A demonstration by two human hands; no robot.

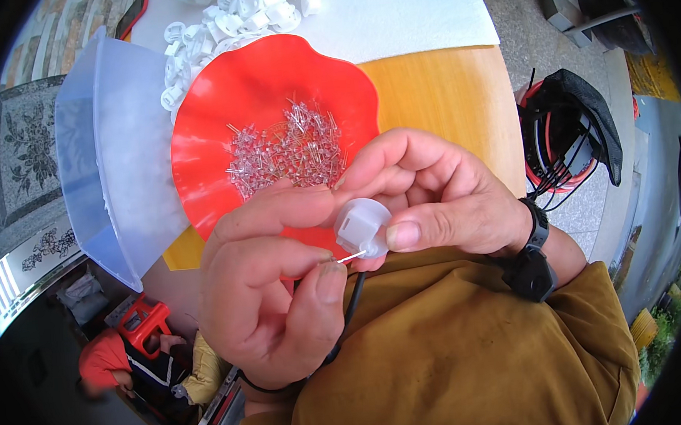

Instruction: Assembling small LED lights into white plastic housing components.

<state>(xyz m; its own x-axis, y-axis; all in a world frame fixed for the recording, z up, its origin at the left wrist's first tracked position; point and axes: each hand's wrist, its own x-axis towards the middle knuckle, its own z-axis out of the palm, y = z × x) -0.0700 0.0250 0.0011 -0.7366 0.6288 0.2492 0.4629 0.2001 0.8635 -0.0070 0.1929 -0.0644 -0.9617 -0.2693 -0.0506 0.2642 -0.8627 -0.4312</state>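
Between the fingers and thumb of my right hand (pixel 440 199) is a small round white plastic housing (pixel 361 225) with a raised block and a slot. My left hand (pixel 275 285) is closed in a pinch on the thin metal leads (pixel 350 257) of a small LED, whose far end meets the housing's lower edge. Whether it sits inside a hole there I cannot tell. Just beyond both hands, a wavy-rimmed red bowl (pixel 215 96) holds a heap of clear LEDs (pixel 287 150) with long leads.
White housings (pixel 230 22) lie piled behind the bowl on a white sheet (pixel 407 20) over the wooden table (pixel 442 92). A translucent plastic bin (pixel 134 162) stands left. On the floor are a black-and-red basket (pixel 563 131) and a red stool (pixel 144 323) beside a person (pixel 106 359).
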